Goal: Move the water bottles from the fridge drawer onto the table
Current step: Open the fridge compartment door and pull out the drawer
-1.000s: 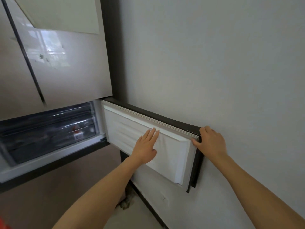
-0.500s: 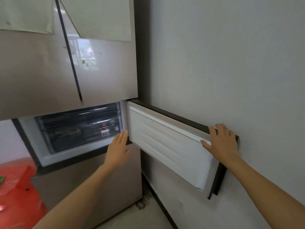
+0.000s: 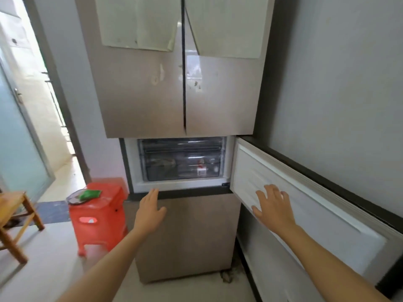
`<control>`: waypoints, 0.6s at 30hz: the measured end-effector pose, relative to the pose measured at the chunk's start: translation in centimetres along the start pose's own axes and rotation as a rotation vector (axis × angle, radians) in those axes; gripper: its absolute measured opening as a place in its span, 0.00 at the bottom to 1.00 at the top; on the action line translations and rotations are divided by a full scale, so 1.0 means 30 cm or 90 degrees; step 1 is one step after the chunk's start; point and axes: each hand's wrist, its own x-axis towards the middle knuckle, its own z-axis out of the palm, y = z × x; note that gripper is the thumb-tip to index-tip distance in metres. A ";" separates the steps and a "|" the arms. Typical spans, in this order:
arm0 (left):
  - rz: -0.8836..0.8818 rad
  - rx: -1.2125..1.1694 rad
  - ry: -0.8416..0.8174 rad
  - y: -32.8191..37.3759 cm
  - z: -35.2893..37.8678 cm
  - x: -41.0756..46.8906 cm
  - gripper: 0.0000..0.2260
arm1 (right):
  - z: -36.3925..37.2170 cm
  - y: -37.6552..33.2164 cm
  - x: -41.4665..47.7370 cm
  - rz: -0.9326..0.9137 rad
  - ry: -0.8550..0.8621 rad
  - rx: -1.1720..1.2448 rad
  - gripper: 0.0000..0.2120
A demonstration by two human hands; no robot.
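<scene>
No text can be read; the red-and-white label [image 3: 202, 171] inside the fridge drawer [image 3: 165, 173] is blurred.

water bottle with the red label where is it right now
Head view, centre: the water bottle lies toward the right end of the clear fridge drawer, above the left hand and left of the open door.

Head camera faces the fridge [image 3: 181, 94], close, angled down.

Clear fridge drawer [image 3: 182, 171] ahead of me, w/ a red-labelled bottle [image 3: 201, 170] inside at right. Pale floor [image 3: 54, 269] carries the fridge [image 3: 185, 236], a red plastic stool [image 3: 98, 216] left of it & a wooden stool [image 3: 15, 216]. On the red one: plate [image 3: 73, 198] w/ green packet [image 3: 90, 194].
</scene>
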 end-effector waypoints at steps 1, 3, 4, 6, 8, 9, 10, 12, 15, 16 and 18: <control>-0.029 0.000 0.010 -0.041 -0.020 -0.007 0.29 | 0.023 -0.040 0.029 -0.011 -0.009 0.012 0.26; -0.077 -0.015 0.028 -0.117 -0.050 -0.015 0.28 | 0.053 -0.113 0.075 -0.029 -0.015 0.034 0.25; -0.095 -0.030 0.040 -0.165 -0.060 -0.007 0.27 | 0.070 -0.152 0.102 -0.044 -0.019 0.048 0.24; -0.139 -0.059 0.065 -0.242 -0.081 0.015 0.25 | 0.107 -0.226 0.157 -0.069 -0.020 0.071 0.22; -0.173 -0.074 0.091 -0.284 -0.093 0.047 0.23 | 0.135 -0.282 0.199 -0.082 -0.031 0.077 0.20; -0.188 -0.087 0.099 -0.295 -0.099 0.062 0.21 | 0.145 -0.306 0.218 -0.075 -0.056 0.087 0.19; -0.202 -0.103 0.103 -0.317 -0.091 0.098 0.19 | 0.165 -0.337 0.250 -0.067 -0.073 0.100 0.20; -0.227 -0.144 0.103 -0.335 -0.078 0.152 0.17 | 0.192 -0.378 0.291 -0.061 -0.114 0.115 0.23; -0.247 -0.177 0.097 -0.407 -0.019 0.308 0.20 | 0.260 -0.441 0.402 -0.048 -0.135 0.144 0.25; -0.252 -0.195 0.092 -0.422 0.009 0.359 0.21 | 0.280 -0.451 0.439 -0.039 -0.150 0.150 0.25; -0.291 -0.257 0.072 -0.430 0.051 0.438 0.21 | 0.315 -0.468 0.504 -0.013 -0.181 0.169 0.25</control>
